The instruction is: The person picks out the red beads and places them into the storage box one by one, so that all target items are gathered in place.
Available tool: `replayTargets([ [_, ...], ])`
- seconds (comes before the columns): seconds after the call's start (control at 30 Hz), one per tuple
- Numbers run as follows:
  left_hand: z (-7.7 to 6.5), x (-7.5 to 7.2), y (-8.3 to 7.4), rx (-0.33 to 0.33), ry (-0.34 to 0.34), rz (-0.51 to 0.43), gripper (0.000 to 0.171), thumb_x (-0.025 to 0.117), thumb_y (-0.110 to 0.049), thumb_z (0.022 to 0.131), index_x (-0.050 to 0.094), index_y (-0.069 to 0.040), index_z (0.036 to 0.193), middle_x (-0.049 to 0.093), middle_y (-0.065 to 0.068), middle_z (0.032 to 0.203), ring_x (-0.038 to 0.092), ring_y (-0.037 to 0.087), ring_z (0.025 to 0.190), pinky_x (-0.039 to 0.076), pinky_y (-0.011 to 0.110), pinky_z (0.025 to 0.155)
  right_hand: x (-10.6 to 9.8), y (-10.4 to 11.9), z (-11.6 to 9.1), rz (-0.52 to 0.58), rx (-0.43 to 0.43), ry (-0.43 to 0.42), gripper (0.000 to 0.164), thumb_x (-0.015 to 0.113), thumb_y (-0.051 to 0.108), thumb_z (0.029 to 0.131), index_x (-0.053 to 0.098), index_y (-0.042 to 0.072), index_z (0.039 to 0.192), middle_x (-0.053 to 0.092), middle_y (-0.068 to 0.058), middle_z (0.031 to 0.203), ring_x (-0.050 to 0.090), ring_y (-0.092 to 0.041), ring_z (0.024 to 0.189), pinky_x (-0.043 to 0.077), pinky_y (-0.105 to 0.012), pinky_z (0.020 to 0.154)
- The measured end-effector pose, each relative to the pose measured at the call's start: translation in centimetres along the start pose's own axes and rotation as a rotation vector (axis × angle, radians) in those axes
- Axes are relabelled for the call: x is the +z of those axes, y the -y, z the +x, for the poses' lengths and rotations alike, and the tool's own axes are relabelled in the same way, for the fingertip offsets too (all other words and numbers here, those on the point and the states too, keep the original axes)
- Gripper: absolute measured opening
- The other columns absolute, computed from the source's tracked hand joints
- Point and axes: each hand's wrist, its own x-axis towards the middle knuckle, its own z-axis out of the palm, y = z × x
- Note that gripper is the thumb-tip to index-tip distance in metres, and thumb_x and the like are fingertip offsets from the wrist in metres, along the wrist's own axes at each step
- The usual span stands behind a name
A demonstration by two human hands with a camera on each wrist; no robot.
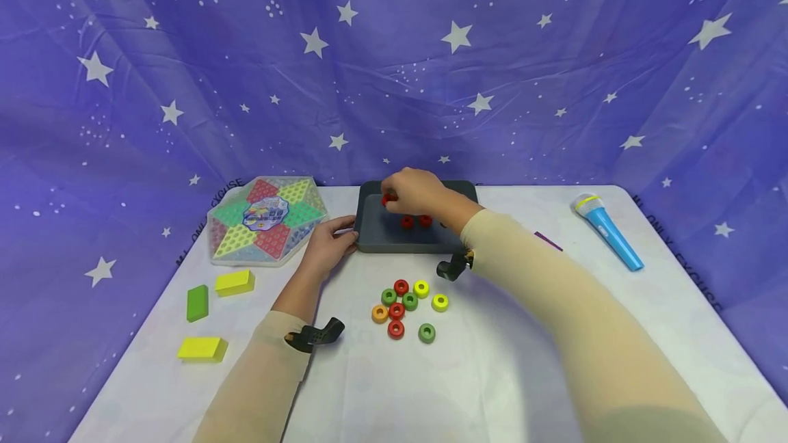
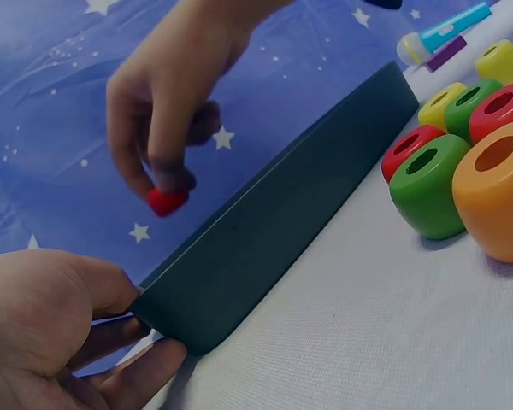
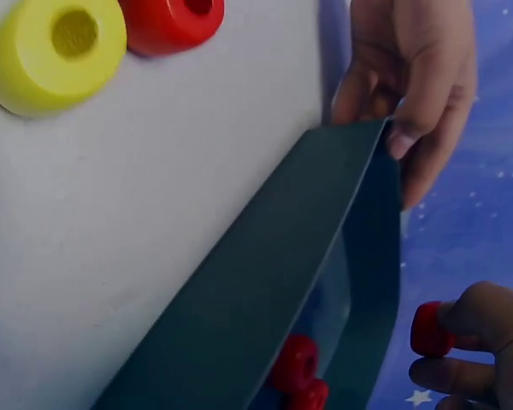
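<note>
Here's the right hand [image 1: 415, 190], centre of the frame, pinching a red bead [image 3: 429, 331] between thumb and fingers, up over the tray's [image 1: 400, 249] left half! Beneath it, two more red beads [image 1: 408, 222] sit on the tray floor near the front wall. The left hand [image 1: 326, 246] is on the tray's left side, thumb and fingers gripping the front corner.

What's in the way? The right forearm, slanting in from the lower right, covers part of the tray's right end, so I can't tell what lies beneath it. A black strap [image 1: 452, 266] pokes out at that wrist, just off the tray's front edge.

Below the tray, mid-frame, a loose cluster [image 1: 397, 310] of nine beads on the white cloth [image 1: 492, 388]: three red, three green, two yellow, one orange. One green bead [image 1: 427, 332] sits apart at the lower right of the bunch.

Over to the left, a six-sided game board [image 1: 267, 221] lies close beside the left hand. Under it, a yellow block [image 1: 234, 283], a green block [image 1: 198, 303] and a second yellow block [image 1: 202, 349], all well clear of the tray. Out right, a purple strip [image 1: 548, 240], partly behind the sleeve, then a blue microphone [image 1: 609, 231]. Starry curtain [image 1: 394, 74] fills the top!
</note>
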Motion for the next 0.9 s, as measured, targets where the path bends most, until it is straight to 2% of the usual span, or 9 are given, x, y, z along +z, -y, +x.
replayTargets([
  [0.23,-0.5,-0.3,0.1,-0.011,-0.002,0.005,0.045,0.061,-0.010,0.099,0.057,-0.009,0.144,0.056,0.013,0.143,0.064,0.029,0.120,0.061,0.031,0.087,2.0,-0.3,1.9,-0.074,0.007,0.050,0.024,0.068,0.034,0.095,0.071,0.021,0.115,0.067,0.003,0.094,0.061,-0.018,0.080,0.056,-0.038,0.069],
  [0.5,0.1,0.1,-0.1,0.014,0.010,-0.008,0.046,0.062,-0.011,0.099,0.057,-0.008,0.144,0.055,0.013,0.143,0.063,0.029,0.121,0.061,0.031,0.088,3.5,-1.4,2.8,-0.164,0.045,0.073,0.026,0.066,0.035,0.098,0.067,0.020,0.119,0.064,0.002,0.090,0.060,-0.019,0.080,0.055,-0.038,0.069],
  [0.8,0.3,0.0,0.1,0.007,0.001,-0.005,0.044,0.062,-0.010,0.098,0.059,-0.009,0.143,0.056,0.013,0.142,0.064,0.029,0.120,0.061,0.031,0.087,4.7,-1.7,3.6,-0.200,0.007,0.070,0.019,0.064,0.032,0.100,0.068,0.019,0.113,0.063,0.001,0.091,0.058,-0.020,0.082,0.054,-0.038,0.071],
  [0.9,0.3,0.1,0.2,0.009,0.000,-0.008,0.044,0.062,-0.010,0.099,0.059,-0.009,0.142,0.057,0.014,0.142,0.064,0.030,0.120,0.061,0.031,0.087,5.0,-1.7,3.5,-0.190,0.017,0.077,0.020,0.062,0.031,0.101,0.068,0.020,0.116,0.064,0.001,0.093,0.058,-0.020,0.083,0.054,-0.038,0.072],
])
